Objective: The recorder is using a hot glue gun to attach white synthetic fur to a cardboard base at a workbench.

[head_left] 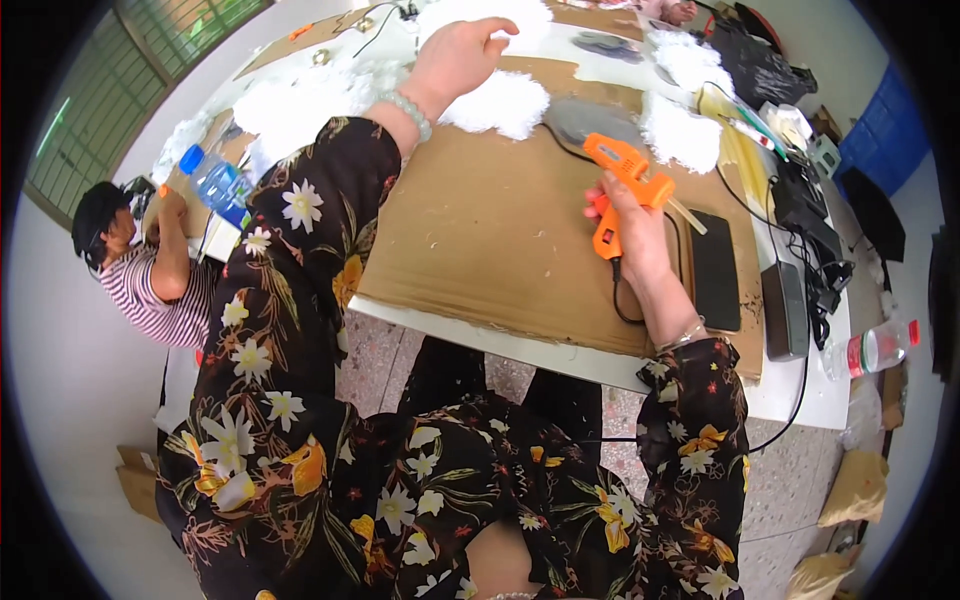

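Note:
My right hand (640, 235) is wrapped round the handle of an orange hot glue gun (618, 158), above the right part of a brown cardboard sheet (480, 220). A pale glue stick (687, 214) pokes out of the gun's back end, and a black cord runs from its handle. My left hand (462, 62) is stretched far forward over white fluffy stuffing (500, 103). Its thumb and forefinger stand apart with nothing visible between them; the other fingers are mostly hidden. A bead bracelet circles that wrist.
Right of the glue gun lie a black phone (716, 270), a dark grey box (785, 310) and tangled black cables (825, 265). A clear bottle (872, 350) is at the right edge. A blue-capped bottle (215, 183) stands left, near another seated person (150, 260).

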